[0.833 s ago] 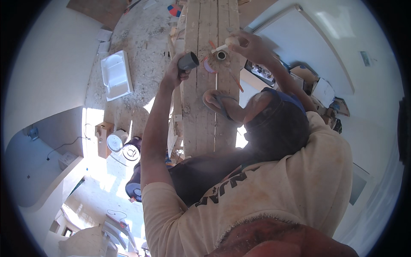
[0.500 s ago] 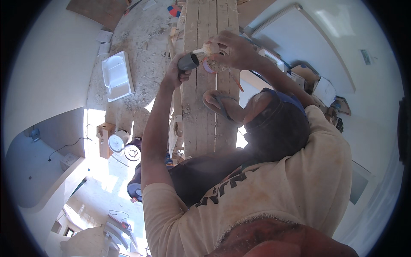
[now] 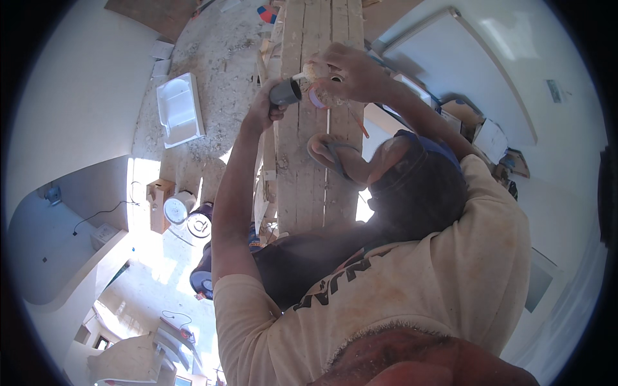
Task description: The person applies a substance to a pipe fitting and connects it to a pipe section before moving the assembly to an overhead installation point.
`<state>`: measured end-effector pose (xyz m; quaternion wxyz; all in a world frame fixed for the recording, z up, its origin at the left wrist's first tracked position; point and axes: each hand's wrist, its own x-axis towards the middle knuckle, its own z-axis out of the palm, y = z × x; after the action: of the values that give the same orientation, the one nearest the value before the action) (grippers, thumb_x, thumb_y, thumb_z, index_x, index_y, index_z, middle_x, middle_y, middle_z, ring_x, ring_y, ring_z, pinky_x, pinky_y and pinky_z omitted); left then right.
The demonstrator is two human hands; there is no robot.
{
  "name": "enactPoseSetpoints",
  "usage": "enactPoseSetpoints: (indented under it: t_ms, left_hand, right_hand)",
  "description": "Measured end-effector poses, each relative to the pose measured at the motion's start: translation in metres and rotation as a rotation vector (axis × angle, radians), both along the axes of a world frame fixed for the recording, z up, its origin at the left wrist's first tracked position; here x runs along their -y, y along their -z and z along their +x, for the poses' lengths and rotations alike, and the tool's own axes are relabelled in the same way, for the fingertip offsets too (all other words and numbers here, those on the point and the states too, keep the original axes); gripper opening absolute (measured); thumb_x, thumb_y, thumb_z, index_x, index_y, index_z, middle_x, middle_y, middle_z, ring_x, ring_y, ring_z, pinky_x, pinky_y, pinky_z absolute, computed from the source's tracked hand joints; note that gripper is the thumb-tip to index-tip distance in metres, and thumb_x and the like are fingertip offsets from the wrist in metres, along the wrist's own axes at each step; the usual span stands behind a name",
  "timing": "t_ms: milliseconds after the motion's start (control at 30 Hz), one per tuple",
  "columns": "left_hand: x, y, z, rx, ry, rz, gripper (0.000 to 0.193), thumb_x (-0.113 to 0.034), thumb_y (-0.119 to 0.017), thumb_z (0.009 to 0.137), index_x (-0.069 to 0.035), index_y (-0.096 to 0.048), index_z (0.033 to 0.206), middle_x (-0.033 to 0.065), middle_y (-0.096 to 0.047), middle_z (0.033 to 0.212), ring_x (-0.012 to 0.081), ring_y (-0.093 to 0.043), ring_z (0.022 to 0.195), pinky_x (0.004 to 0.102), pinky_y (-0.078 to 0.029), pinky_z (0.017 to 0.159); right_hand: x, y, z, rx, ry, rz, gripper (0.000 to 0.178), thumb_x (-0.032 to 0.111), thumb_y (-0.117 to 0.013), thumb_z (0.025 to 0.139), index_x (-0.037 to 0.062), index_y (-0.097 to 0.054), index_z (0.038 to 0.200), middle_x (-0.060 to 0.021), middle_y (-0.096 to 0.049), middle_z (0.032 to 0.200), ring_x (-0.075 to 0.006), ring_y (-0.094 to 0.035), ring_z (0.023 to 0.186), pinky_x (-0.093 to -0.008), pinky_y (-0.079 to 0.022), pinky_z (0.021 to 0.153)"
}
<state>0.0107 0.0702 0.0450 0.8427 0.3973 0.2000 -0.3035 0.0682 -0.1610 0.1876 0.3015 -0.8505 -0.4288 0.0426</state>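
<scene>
Grey pipe fills the left grip, pale stick the right grip, foot on planks nearby.

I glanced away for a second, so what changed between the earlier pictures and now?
The right hand moved leftward over the planks, carrying a pale, rounded tool with a white stem from their right side to close by the mouth of the grey pipe. Nothing was visibly taken up or let go. The left hand still holds the pipe, and the sandalled foot stays on the planks.
</scene>
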Motion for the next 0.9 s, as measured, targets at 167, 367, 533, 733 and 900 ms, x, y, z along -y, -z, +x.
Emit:
enactPoseSetpoints:
  t_ms: [167, 367, 533, 733, 900]
  left_hand:
    - [-0.003, 0.002, 0.003, 0.046, 0.01, 0.037, 0.033, -0.049, -0.055, 0.092, -0.018, -0.06, 0.084, -0.0028, -0.048, 0.06, 0.0064, -0.033, 0.042, 0.0222, -0.022, 0.037]
    - [-0.008, 0.01, 0.004, 0.154, -0.025, 0.08, 0.03, -0.046, -0.059, 0.091, -0.017, -0.062, 0.085, -0.0042, -0.05, 0.062, 0.0056, -0.033, 0.042, 0.0221, -0.023, 0.039]
    - [-0.004, -0.001, 0.005, 0.156, -0.074, 0.143, 0.027, -0.041, -0.06, 0.09, -0.015, -0.064, 0.087, -0.006, -0.047, 0.06, 0.0036, -0.03, 0.04, 0.0213, -0.02, 0.038]
    - [-0.007, 0.001, 0.005, 0.116, -0.105, 0.113, 0.026, -0.04, -0.06, 0.09, -0.015, -0.063, 0.086, -0.0063, -0.045, 0.059, 0.0036, -0.03, 0.04, 0.0216, -0.021, 0.037]
    - [-0.005, -0.007, 0.004, 0.125, -0.158, 0.125, 0.025, -0.038, -0.06, 0.091, -0.014, -0.064, 0.085, -0.0062, -0.046, 0.059, 0.0039, -0.03, 0.04, 0.0221, -0.02, 0.037]
  right_hand:
    - [-0.001, 0.007, -0.003, 0.098, 0.032, -0.2, 0.043, 0.03, -0.072, 0.084, 0.0122, -0.065, 0.122, -0.0092, -0.061, 0.099, -0.023, -0.064, 0.084, -0.0341, -0.052, 0.075]
    - [-0.005, -0.003, 0.002, -0.359, 0.139, -0.226, 0.043, 0.033, -0.071, 0.085, 0.0064, -0.067, 0.118, -0.0064, -0.065, 0.08, -0.0147, -0.059, 0.071, -0.0296, -0.047, 0.067]
    - [0.0, 0.013, 0.009, -0.53, 0.215, -0.104, 0.052, 0.04, -0.073, 0.083, 0.0023, -0.066, 0.119, -0.007, -0.066, 0.076, -0.0146, -0.059, 0.068, -0.0308, -0.047, 0.065]
    - [-0.004, 0.002, 0.002, -0.253, 0.117, -0.007, 0.048, 0.032, -0.072, 0.087, 0.0044, -0.061, 0.125, -0.0078, -0.068, 0.085, -0.0143, -0.064, 0.076, -0.0301, -0.05, 0.07]
    - [-0.009, 0.008, -0.005, 0.068, 0.032, -0.123, 0.045, 0.028, -0.073, 0.085, 0.0055, -0.063, 0.123, -0.0087, -0.063, 0.079, -0.0141, -0.062, 0.071, -0.0299, -0.05, 0.066]
